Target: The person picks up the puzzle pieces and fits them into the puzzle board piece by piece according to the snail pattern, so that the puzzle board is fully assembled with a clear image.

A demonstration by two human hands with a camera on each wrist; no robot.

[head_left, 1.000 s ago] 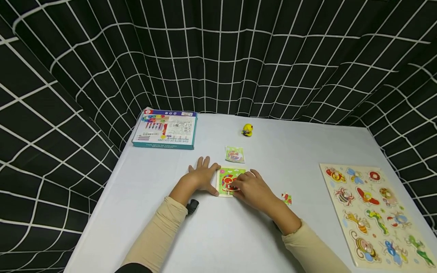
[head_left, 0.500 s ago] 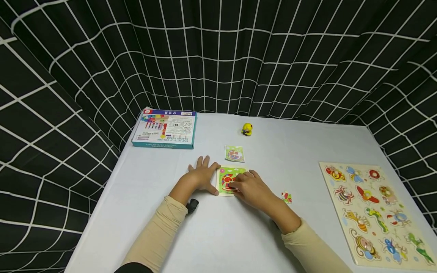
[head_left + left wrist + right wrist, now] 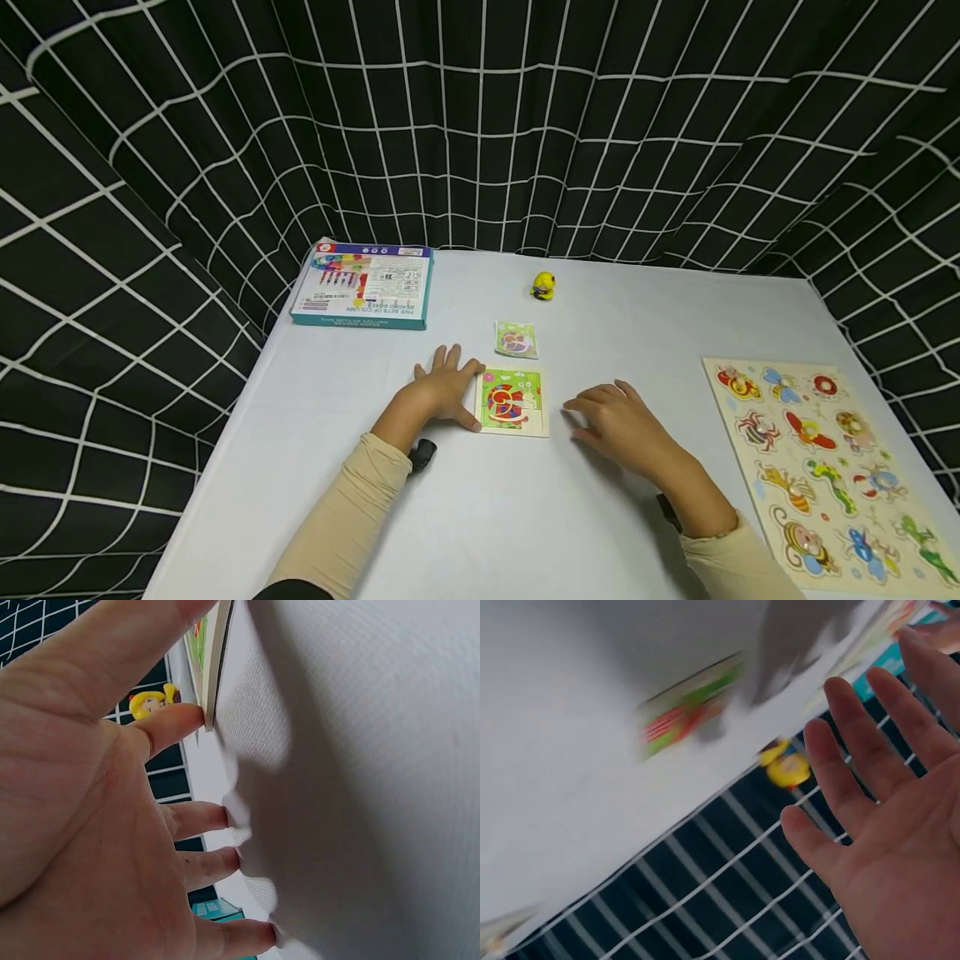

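A small square snail puzzle board (image 3: 513,402) lies on the white table, its snail picture partly filled, with a pale gap at the right. My left hand (image 3: 444,390) is spread at the board's left edge; thumb and index finger touch its rim (image 3: 212,682), the other fingertips rest on the cloth. To the right of the board my right hand (image 3: 618,423) hovers with relaxed fingers, holding nothing. In the right wrist view a loose green and red puzzle piece (image 3: 690,709) lies blurred on the table; the right hand hides it in the head view.
Behind the board lies a picture card (image 3: 516,340), with a yellow toy figure (image 3: 543,286) farther back. A flat box (image 3: 363,285) is at back left. A large insect peg puzzle (image 3: 825,467) covers the right side. Black gridded curtains (image 3: 480,125) surround the table.
My right hand has left the puzzle board and moved right, over the loose piece's spot. The board's right side has come into view. My left hand stays put.
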